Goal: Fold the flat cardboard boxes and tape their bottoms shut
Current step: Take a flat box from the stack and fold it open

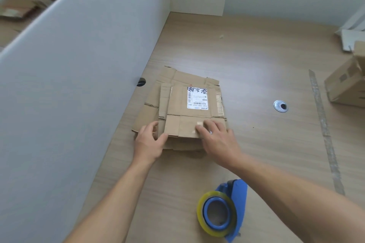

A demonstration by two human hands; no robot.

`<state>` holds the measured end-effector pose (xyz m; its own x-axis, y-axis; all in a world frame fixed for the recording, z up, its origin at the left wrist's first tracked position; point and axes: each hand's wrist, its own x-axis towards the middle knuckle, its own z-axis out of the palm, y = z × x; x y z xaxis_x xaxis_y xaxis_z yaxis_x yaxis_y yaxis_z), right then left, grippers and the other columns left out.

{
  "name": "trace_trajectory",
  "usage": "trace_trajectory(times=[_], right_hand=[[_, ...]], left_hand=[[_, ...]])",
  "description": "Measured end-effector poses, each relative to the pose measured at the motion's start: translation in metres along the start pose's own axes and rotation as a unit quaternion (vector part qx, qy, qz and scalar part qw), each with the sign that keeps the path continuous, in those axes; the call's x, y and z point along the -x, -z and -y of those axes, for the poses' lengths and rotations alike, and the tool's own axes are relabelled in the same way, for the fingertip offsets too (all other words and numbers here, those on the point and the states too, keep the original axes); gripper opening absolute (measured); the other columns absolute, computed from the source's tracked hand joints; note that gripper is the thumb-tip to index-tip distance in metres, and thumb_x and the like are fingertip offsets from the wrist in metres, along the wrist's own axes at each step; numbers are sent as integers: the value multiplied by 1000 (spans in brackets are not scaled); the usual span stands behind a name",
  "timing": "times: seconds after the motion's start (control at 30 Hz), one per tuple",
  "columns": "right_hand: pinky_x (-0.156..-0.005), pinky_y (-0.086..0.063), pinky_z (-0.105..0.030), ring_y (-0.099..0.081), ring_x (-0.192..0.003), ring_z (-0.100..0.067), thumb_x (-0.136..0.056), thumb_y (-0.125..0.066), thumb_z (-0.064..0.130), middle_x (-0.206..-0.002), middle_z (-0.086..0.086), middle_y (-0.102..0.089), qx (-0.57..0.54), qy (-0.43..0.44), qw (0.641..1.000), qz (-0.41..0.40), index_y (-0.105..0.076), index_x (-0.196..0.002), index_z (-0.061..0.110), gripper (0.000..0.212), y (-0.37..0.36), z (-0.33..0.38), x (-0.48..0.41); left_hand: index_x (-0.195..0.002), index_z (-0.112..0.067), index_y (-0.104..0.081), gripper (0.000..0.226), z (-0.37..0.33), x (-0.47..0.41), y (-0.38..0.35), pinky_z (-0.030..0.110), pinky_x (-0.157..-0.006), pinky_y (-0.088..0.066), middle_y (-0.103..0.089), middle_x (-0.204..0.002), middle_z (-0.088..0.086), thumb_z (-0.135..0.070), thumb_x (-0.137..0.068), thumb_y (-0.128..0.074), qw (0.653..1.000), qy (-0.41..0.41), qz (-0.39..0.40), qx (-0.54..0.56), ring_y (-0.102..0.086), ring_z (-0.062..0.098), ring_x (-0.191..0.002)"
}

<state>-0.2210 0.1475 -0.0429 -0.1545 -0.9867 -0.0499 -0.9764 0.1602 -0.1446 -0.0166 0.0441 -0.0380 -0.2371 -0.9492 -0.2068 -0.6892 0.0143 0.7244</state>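
One stack of flat cardboard boxes [177,102], sheet count unclear; one blue tape dispenser [223,215] nearer than the stack; one assembled box [345,83] well right of it. Left hand [149,142] grips the stack's near-left corner. Right hand [217,140] rests loosely bent fingers on its near-right flap.

Label [197,97] on flat box [177,102]: perhaps "159-159-L02-680"

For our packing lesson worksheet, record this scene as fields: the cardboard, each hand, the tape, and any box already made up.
Flat boxes: stacked on the table, beside the partition; the top one bears a label
Left hand: at the near left corner of the flat boxes; grip unclear
Right hand: fingers flat on the top one's near flap
Dispenser: on the table, nearer the person, untouched
Folded box: at the right edge of view
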Motion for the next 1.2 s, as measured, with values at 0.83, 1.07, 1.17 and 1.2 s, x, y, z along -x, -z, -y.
trace_trajectory(times=[0.83,1.07,1.17,1.2], right_hand=[[-96,-52,-51,-67,-110,-23,-106,-40,17,-113,1,-72,-666,-218,667,-253,-66,-114,22,28,146,-135,151],[-93,-52,-59,-66,-110,-29,-103,-46,24,-116,-1,-71,-669,-224,660,-260,-52,-122,53,35,142,-167,192],[-95,-53,-46,-67,-106,-18,-103,-46,21,-109,4,-72,-636,-233,688,-260,-54,-117,50,33,147,-179,210],[-95,-53,-44,-67,-106,-16,-103,-45,21,-108,6,-72,-623,-236,698,-263,-54,-117,49,32,148,-183,215]], left_hand=[[-155,-33,-21,100,-177,70,-58,42,-118,-31,-33,-157,-3,-57,-74,-73,976,-107,79,171,-33,11,-143],[-151,-37,-29,97,-227,117,-95,44,-114,-39,-44,-149,-6,-55,-69,-77,965,-163,77,192,-44,12,-136],[-153,-37,-22,105,-243,138,-103,44,-113,-40,-46,-148,-6,-51,-66,-79,961,-169,77,203,-46,13,-136],[-154,-37,-21,106,-247,146,-106,43,-112,-41,-47,-147,-7,-50,-67,-80,960,-172,79,205,-47,12,-135]])
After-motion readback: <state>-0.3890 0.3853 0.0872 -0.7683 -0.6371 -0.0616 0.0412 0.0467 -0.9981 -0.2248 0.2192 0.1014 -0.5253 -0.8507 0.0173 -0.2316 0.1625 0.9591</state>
